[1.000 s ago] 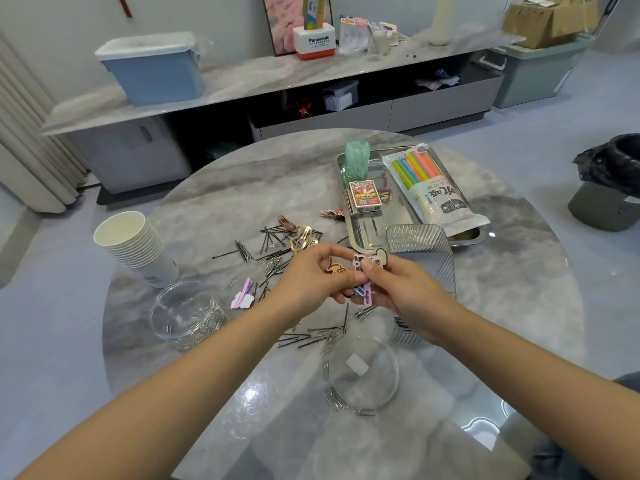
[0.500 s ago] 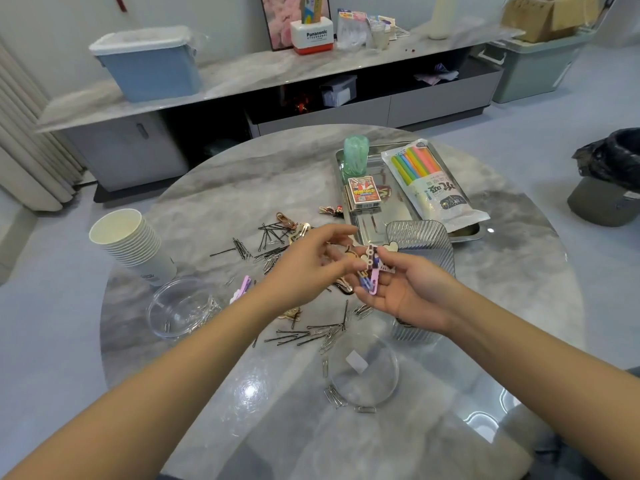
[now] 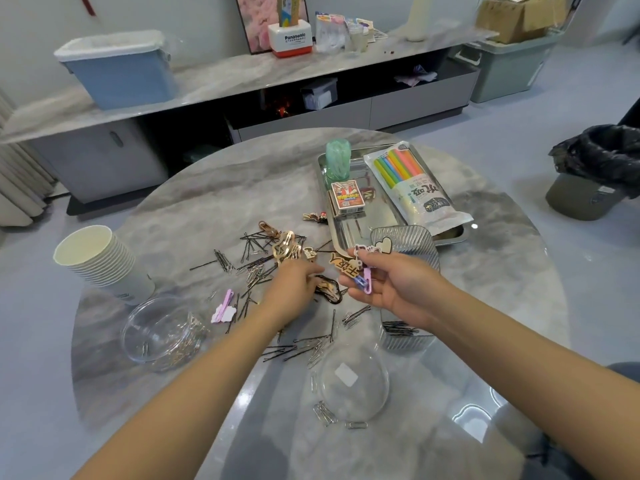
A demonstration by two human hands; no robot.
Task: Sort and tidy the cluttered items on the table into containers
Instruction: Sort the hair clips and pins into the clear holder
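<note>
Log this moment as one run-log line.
left hand: reaching onto black hair clip | right hand: holds decorative hair clips | ribbed tray: bobby pins inside

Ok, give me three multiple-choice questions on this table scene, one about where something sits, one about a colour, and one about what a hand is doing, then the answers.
1. Where is the card box?
A. in the metal tray
B. in the glass bowl
C. on the paper cups

2. What colour is the clip lying beside the glass bowl?
A. green
B. pink
C. black

3. What is the right hand doing?
A. lying flat and empty
B. holding several decorated clips
C. lifting the tray

Answers: 1 A, the box sits on the tray floor. 2 B, it is pink and white. 3 B, its fingers curl round a bunch of clips.
</note>
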